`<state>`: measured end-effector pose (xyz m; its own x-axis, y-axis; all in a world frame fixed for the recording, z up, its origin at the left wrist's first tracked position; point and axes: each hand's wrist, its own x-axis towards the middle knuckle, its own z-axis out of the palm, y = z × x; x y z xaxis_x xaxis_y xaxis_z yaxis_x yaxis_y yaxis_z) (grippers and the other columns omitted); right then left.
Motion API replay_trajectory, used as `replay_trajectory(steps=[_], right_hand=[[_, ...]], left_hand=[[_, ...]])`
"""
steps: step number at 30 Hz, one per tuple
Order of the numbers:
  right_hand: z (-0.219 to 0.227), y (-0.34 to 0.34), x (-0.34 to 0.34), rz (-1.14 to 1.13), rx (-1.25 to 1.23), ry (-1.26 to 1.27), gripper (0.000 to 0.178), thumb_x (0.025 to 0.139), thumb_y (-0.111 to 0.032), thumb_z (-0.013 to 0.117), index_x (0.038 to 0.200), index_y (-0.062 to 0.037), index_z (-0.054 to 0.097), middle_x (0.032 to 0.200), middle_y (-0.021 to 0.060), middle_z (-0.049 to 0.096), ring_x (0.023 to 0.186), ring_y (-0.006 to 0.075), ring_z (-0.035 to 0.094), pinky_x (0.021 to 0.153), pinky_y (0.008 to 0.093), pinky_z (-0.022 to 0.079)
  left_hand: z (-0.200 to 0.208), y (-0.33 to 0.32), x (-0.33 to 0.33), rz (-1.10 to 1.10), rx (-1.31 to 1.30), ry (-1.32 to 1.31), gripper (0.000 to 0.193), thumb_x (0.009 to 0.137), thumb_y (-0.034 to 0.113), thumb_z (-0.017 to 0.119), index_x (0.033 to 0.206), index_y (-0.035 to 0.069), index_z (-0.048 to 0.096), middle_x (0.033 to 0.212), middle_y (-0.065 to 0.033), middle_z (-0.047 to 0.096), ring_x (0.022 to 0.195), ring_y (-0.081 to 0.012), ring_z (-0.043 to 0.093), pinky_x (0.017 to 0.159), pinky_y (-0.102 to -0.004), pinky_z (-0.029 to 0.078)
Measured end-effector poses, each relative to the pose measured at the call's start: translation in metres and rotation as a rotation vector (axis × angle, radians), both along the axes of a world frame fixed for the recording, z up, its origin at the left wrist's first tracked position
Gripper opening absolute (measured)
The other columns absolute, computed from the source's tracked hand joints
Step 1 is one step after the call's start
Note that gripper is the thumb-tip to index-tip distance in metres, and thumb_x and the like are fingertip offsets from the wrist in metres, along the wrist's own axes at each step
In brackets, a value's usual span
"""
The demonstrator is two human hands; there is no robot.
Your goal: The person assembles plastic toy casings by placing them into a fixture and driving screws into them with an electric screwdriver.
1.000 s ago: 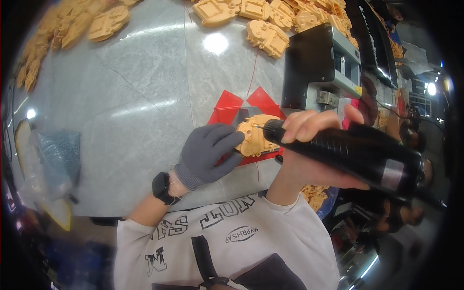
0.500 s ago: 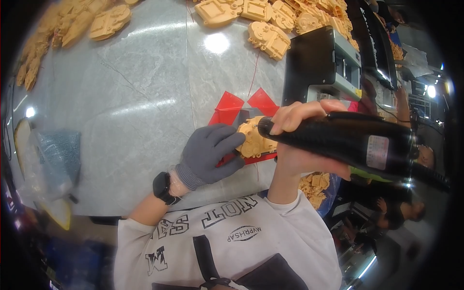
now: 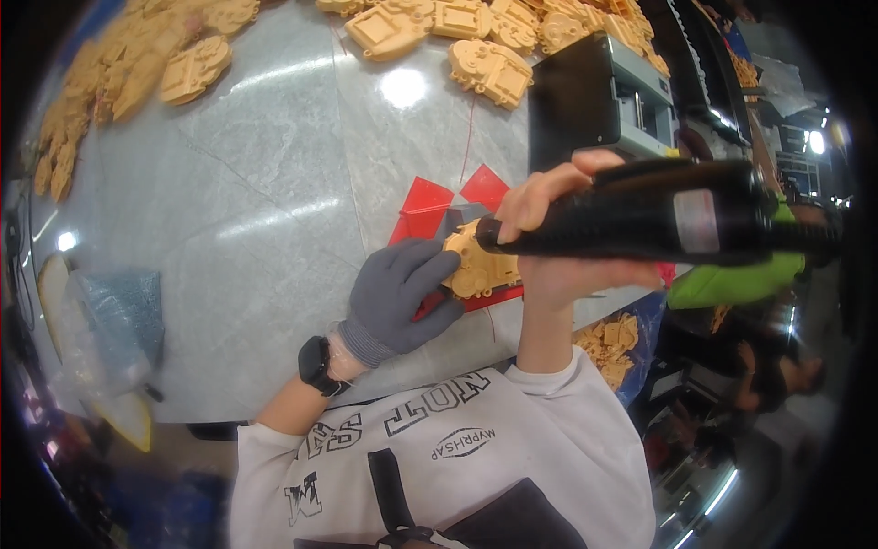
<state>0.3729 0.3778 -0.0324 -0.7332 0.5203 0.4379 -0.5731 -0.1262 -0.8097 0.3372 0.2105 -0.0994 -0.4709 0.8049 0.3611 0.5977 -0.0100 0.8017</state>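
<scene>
My left hand (image 3: 398, 291), in a grey glove, grips the left edge of a tan plastic housing (image 3: 476, 272), its fingers bent around the rim. The housing rests on a red fixture (image 3: 426, 207) with a grey block at its back. Bare and wrapped round a black power screwdriver (image 3: 631, 215), my right hand (image 3: 553, 274) holds the tool nearly level, its nose toward the housing. The nose and my fingers cover the housing's upper right; whether a bit touches a screw there cannot be made out.
Tan housings (image 3: 489, 73) lie along the table's far side, with a larger heap (image 3: 119, 64) at far left. A black-and-grey machine (image 3: 585, 101) stands right of the fixture. Clear plastic bags (image 3: 114, 320) lie at left. More tan parts (image 3: 608, 348) sit in a blue bag near my right elbow.
The screwdriver's back end has swung up, so the tool lies closer to level. My left hand stays on the housing. The whole view has shifted slightly.
</scene>
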Motion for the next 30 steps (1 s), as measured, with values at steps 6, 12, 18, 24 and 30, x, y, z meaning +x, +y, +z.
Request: replay_trajectory(steps=[6,12,18,24,30], right_hand=[[0.029,0.019,0.053,-0.254,-0.088,0.183,0.099,0.071,-0.084,0.028,0.123,0.0004,0.034,0.068,0.0118,0.055,0.048,0.0224,0.054,0.047,0.0355,0.047],[0.033,0.019,0.091,-0.503,-0.030,0.016,0.087,0.077,-0.079,0.026,0.119,-0.0047,0.044,0.066,0.0041,0.047,0.050,0.0163,0.046,0.054,0.0327,0.039],[0.041,0.012,0.104,-0.607,-0.132,0.072,0.093,0.075,-0.082,0.023,0.120,-0.0019,0.039,0.064,0.0078,0.049,0.045,0.0191,0.046,0.049,0.0360,0.040],[0.034,0.008,0.094,-0.607,-0.103,0.008,0.088,0.079,-0.078,0.022,0.122,-0.0023,0.038,0.064,0.0080,0.049,0.046,0.0188,0.047,0.053,0.0357,0.041],[0.026,-0.001,0.084,-0.521,-0.076,-0.006,0.090,0.081,-0.076,0.020,0.126,-0.0007,0.034,0.064,0.0086,0.048,0.048,0.0191,0.047,0.053,0.0351,0.042]], left_hand=[[0.010,0.006,-0.007,0.029,-0.013,0.030,0.058,0.069,0.012,0.067,0.122,0.001,0.048,0.103,-0.0156,0.059,0.095,-0.0315,0.057,0.079,-0.0387,0.045],[0.022,0.034,0.004,0.141,-0.322,-0.143,0.054,0.078,0.019,0.058,0.126,-0.001,0.044,0.097,-0.0186,0.060,0.087,-0.0285,0.060,0.074,-0.0349,0.047],[0.062,0.021,-0.009,0.199,0.245,-1.343,0.062,0.084,0.027,0.055,0.132,-0.003,0.030,0.109,-0.0192,0.056,0.095,-0.0270,0.060,0.081,-0.0371,0.050],[0.073,-0.017,-0.028,0.384,0.423,-1.884,0.035,0.090,0.028,0.045,0.112,0.001,0.046,0.092,-0.0120,0.055,0.079,-0.0215,0.059,0.072,-0.0378,0.050],[0.079,-0.044,-0.026,0.307,0.499,-2.074,0.036,0.090,0.028,0.042,0.113,0.001,0.046,0.091,-0.0106,0.054,0.075,-0.0193,0.056,0.069,-0.0336,0.044]])
